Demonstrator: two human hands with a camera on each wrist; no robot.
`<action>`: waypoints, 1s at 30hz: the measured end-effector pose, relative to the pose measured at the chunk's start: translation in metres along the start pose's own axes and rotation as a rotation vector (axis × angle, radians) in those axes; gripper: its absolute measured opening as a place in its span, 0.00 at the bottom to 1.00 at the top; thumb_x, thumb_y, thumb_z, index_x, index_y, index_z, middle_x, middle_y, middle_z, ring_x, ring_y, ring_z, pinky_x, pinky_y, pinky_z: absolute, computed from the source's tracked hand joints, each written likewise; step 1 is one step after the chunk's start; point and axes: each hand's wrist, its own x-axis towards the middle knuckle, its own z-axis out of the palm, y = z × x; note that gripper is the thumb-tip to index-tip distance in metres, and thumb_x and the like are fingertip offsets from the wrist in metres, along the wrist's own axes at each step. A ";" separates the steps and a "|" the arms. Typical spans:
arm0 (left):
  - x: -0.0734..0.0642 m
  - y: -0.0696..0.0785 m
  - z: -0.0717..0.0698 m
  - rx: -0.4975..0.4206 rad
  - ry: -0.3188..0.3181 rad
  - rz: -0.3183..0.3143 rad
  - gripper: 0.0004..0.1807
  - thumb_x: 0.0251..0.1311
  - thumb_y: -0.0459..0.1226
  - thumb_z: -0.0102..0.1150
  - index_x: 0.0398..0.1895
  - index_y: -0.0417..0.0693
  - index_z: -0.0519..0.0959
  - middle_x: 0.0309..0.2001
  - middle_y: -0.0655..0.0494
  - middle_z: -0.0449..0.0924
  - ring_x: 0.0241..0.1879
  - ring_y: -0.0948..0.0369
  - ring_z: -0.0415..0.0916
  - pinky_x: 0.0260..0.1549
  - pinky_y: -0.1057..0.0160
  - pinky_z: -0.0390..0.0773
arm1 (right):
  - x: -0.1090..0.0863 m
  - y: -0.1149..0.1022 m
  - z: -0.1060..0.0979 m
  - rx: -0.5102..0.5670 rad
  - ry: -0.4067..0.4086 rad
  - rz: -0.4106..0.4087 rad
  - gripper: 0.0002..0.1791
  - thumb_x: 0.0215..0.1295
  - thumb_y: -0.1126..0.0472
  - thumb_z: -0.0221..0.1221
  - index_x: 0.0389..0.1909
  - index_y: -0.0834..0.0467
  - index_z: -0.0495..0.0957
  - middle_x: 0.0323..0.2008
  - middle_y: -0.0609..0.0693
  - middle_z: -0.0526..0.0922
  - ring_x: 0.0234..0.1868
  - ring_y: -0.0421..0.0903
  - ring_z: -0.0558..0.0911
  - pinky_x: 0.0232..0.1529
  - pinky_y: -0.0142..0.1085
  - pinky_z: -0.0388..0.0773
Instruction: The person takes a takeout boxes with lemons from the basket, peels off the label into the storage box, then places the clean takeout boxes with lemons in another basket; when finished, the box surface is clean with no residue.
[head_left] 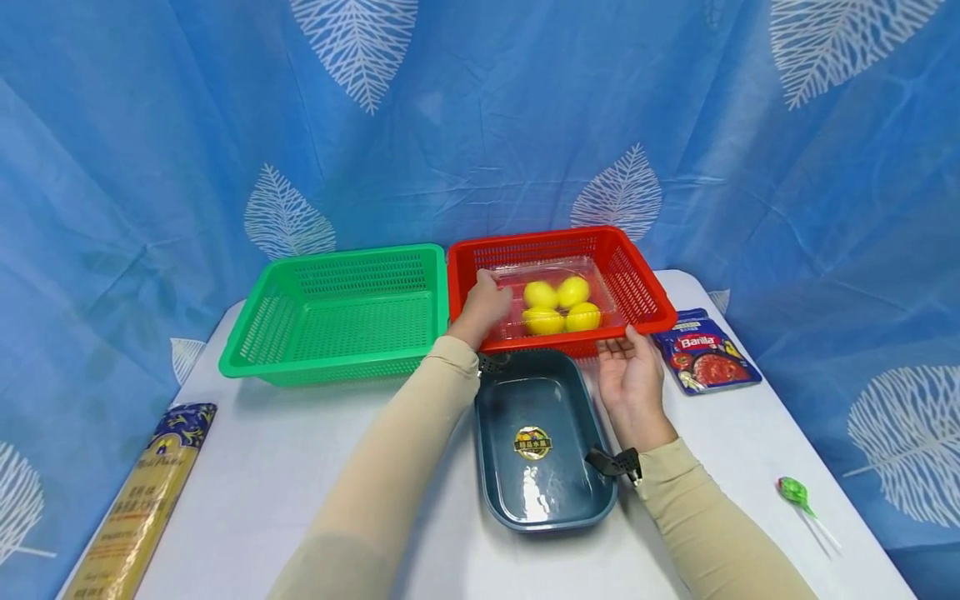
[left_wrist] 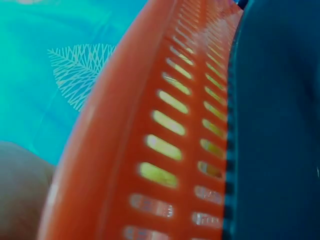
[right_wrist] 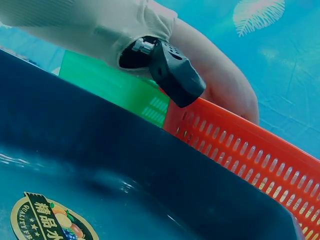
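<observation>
My left hand (head_left: 483, 307) reaches over the front rim into the red basket (head_left: 645, 304), its fingers at the left edge of a clear plastic box (head_left: 611, 300). Several yellow lemons (head_left: 573, 291) sit in that box. I cannot tell whether these fingers pinch the box edge. In the right wrist view the left hand (right_wrist: 220, 75) bends down behind the red rim. My right hand (head_left: 633, 387) lies palm up at the basket's front right, its relaxed fingertips right at the rim. Slotted basket wall (left_wrist: 130, 130) fills much of the left wrist view, with yellow showing through.
A dark blue tray (head_left: 536, 492) with a gold label stands between my forearms. Left of the red basket is a green basket (head_left: 337, 367). A Barilla pouch (head_left: 708, 354) and a green lollipop (head_left: 795, 493) lie at right, a spaghetti pack (head_left: 142, 508) at far left.
</observation>
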 end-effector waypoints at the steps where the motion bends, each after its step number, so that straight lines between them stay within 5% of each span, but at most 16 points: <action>1: -0.001 0.000 0.000 0.014 0.009 0.017 0.35 0.69 0.40 0.66 0.73 0.51 0.58 0.52 0.49 0.73 0.50 0.52 0.77 0.43 0.51 0.88 | 0.000 0.000 0.000 0.001 0.000 0.001 0.31 0.83 0.64 0.52 0.80 0.56 0.54 0.72 0.55 0.65 0.53 0.47 0.71 0.71 0.39 0.67; 9: -0.009 0.004 0.002 0.136 0.109 0.178 0.33 0.72 0.40 0.64 0.75 0.46 0.63 0.62 0.47 0.74 0.53 0.54 0.74 0.51 0.55 0.84 | 0.002 -0.001 0.000 -0.011 -0.011 0.001 0.30 0.84 0.64 0.51 0.80 0.56 0.55 0.72 0.55 0.65 0.56 0.48 0.70 0.71 0.39 0.66; 18: -0.036 0.006 -0.016 0.091 0.164 0.358 0.34 0.66 0.39 0.70 0.73 0.48 0.69 0.62 0.46 0.77 0.54 0.52 0.76 0.45 0.53 0.87 | 0.004 -0.003 -0.001 -0.007 -0.026 0.000 0.30 0.84 0.63 0.51 0.81 0.55 0.54 0.74 0.54 0.64 0.61 0.48 0.70 0.70 0.39 0.69; 23: -0.053 -0.011 -0.041 0.193 0.209 0.544 0.28 0.66 0.34 0.65 0.69 0.42 0.72 0.68 0.45 0.74 0.64 0.49 0.72 0.56 0.50 0.82 | 0.007 -0.002 -0.002 -0.028 0.010 -0.013 0.29 0.84 0.64 0.52 0.79 0.56 0.56 0.67 0.55 0.69 0.53 0.47 0.73 0.63 0.36 0.77; 30: -0.075 -0.059 -0.102 0.445 0.239 0.783 0.24 0.69 0.32 0.60 0.66 0.34 0.75 0.74 0.36 0.66 0.76 0.40 0.58 0.75 0.41 0.55 | 0.008 -0.003 -0.003 -0.105 0.072 -0.024 0.23 0.82 0.63 0.55 0.72 0.59 0.62 0.46 0.54 0.72 0.39 0.46 0.74 0.49 0.35 0.82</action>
